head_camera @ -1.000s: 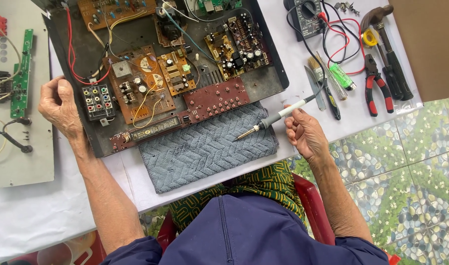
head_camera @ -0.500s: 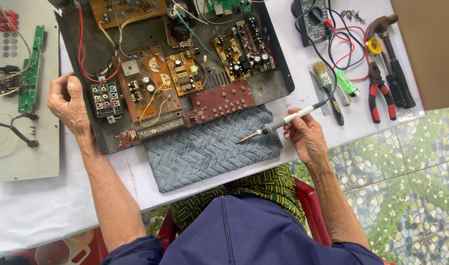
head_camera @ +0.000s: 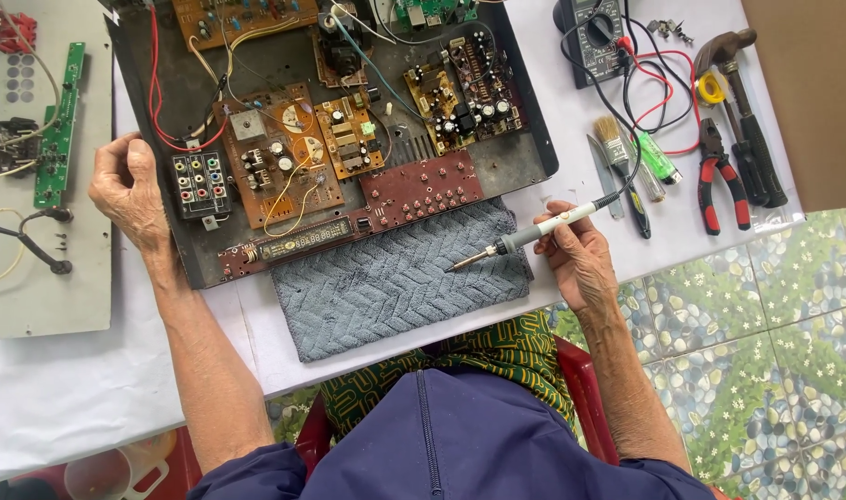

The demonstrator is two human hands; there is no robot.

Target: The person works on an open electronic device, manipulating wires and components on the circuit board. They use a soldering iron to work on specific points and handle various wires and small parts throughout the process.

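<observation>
The chassis [head_camera: 525,157] of circuit boards lay on the white table [head_camera: 71,389], its near edge on a grey towel [head_camera: 395,282]. The left hand [head_camera: 131,190] clasped its left edge. The right hand [head_camera: 576,255] gripped a soldering iron [head_camera: 525,236] like a pen above the towel, long axis slanting, tip pointing lower-left.

Chassis tray [head_camera: 525,162]: dark sheet metal, matt, scuffed. On it, brown circuit boards [head_camera: 275,157] with a dull laminate look, and a reddish-brown button board [head_camera: 423,190].
Towel [head_camera: 395,278], at the chassis's near edge: grey cloth, ribbed zigzag weave, rough.
Soldering iron [head_camera: 525,236], over the towel: pale smooth plastic handle, metal tip.
Pliers [head_camera: 719,181], right of the chassis: glossy red plastic grips.
Worktop [head_camera: 71,389]: white matt covering.
</observation>
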